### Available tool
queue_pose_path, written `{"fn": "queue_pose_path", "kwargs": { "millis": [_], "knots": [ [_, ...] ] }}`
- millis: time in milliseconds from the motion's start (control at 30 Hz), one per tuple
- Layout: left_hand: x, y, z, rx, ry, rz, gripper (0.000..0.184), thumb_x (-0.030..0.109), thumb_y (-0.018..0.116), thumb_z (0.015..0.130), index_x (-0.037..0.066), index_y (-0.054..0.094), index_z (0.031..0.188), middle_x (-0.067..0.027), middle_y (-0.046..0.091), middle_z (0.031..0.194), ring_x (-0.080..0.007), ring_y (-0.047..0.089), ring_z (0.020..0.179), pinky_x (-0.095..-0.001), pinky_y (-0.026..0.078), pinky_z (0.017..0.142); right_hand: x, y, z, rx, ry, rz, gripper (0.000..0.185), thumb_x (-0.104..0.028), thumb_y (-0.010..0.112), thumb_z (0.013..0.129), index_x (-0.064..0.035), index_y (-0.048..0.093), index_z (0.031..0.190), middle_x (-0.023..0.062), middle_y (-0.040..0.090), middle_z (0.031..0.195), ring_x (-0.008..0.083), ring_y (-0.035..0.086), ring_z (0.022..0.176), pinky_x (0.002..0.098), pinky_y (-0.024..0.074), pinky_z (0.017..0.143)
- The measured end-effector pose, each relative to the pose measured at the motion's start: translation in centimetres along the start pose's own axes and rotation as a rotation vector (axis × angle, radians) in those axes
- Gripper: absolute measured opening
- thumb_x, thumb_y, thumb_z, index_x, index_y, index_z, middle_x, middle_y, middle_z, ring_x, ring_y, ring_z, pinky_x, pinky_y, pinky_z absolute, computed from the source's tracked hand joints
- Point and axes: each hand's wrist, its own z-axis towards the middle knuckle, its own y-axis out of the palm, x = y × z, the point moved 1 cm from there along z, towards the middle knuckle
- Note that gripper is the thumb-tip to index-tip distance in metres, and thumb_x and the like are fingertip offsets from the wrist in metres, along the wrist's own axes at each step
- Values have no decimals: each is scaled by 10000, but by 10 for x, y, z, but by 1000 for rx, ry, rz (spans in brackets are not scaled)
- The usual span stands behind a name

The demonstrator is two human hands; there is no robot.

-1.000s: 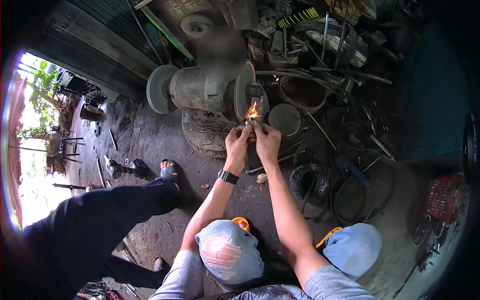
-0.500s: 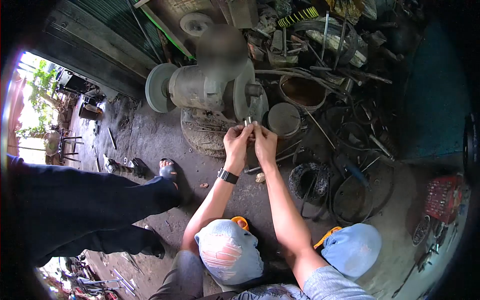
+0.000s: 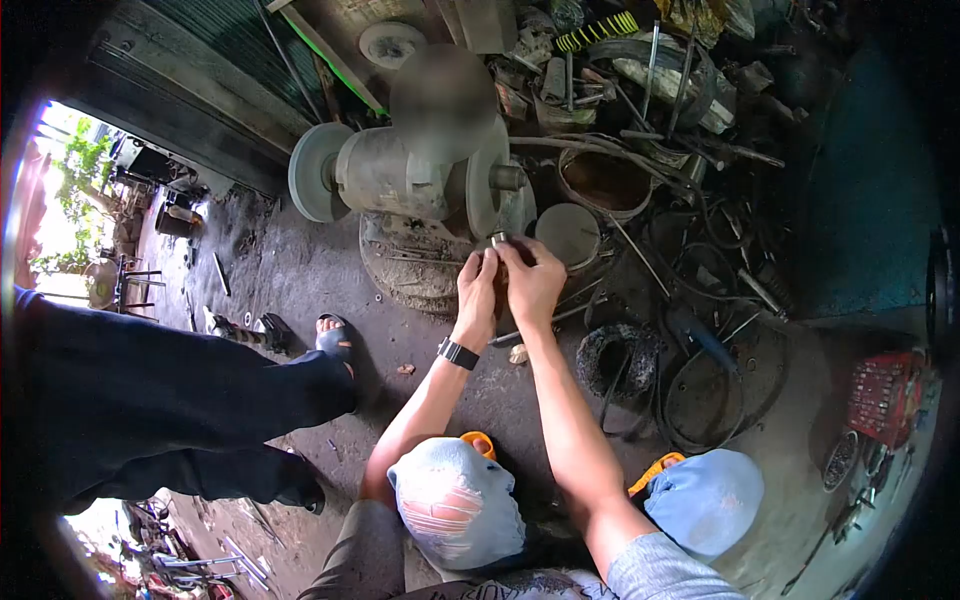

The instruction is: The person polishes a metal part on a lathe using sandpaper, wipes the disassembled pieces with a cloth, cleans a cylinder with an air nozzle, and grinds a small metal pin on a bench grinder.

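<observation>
A small, shiny metal cylinder (image 3: 498, 239) is pinched in my right hand (image 3: 537, 285), just below the right wheel of a grinder. My left hand (image 3: 477, 290), with a dark watch on its wrist, is closed close beside it. Its fingertips sit just under the metal piece; whether they hold anything is hidden. Ahead of both hands stands the bench grinder (image 3: 385, 172), with a pale grinding wheel (image 3: 318, 173) on the left and another wheel (image 3: 484, 195) on the right. I cannot tell whether the metal piece touches the right wheel.
A round container of brown liquid (image 3: 604, 180) and a lidded can (image 3: 568, 233) stand right of the grinder. Cables and a blackened ring (image 3: 617, 360) lie on the floor. Another person's dark-trousered leg (image 3: 200, 375) is at left. A red toolbox (image 3: 886, 398) sits at far right.
My right hand has turned and shifted slightly right, its fingers over the metal piece. My left hand's fingertips have come slightly away from it.
</observation>
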Motion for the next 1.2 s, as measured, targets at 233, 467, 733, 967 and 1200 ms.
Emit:
{"fn": "queue_pose_path", "kwargs": {
  "millis": [233, 467, 733, 967, 1200],
  "knots": [
    [-16, 4, -7, -98, -66, -66, 315, 156, 612, 984, -29, 592, 1239, -32, 645, 980, -90, 575, 858, -247, 477, 767, 32, -12, -4, -3, 493, 589, 100, -134, 623, 959, -37, 621, 985, -11, 599, 823, 56, 521, 721, 212, 427, 622],
    [-12, 1, -6, -1, -66, 22, 318, 145, 626, 976, -40, 613, 1233, -35, 664, 1001, -90, 586, 855, -237, 488, 769, 29, -10, -9, -6, 405, 400, 163, -158, 613, 977, -28, 611, 879, 1, 601, 796, 54, 508, 661, 219, 413, 574],
    [7, 5, -4, 175, 210, 280, 227, 135, 718, 909, -30, 622, 1032, -20, 645, 844, -73, 564, 706, -221, 463, 625, 11, -1, -6, -71, 452, 481, 261, -196, 598, 991, 51, 678, 961, 19, 636, 795, 78, 531, 683, 242, 426, 590],
    [10, -4, -1, 121, 99, 144, 212, 151, 695, 932, -16, 588, 1005, -34, 639, 850, -85, 579, 708, -215, 467, 625, 6, 3, -5, -111, 386, 358, 265, -188, 628, 970, 58, 716, 924, 15, 645, 741, 72, 548, 658, 253, 456, 601],
    [0, -13, 2, 12, -7, -67, 184, 181, 620, 982, 4, 597, 1026, -29, 644, 895, -87, 594, 763, -233, 490, 654, -4, 5, -2, 12, 42, 97, 172, -116, 700, 886, 51, 733, 860, 73, 680, 720, 64, 583, 636, 252, 464, 580]
  ]
}}
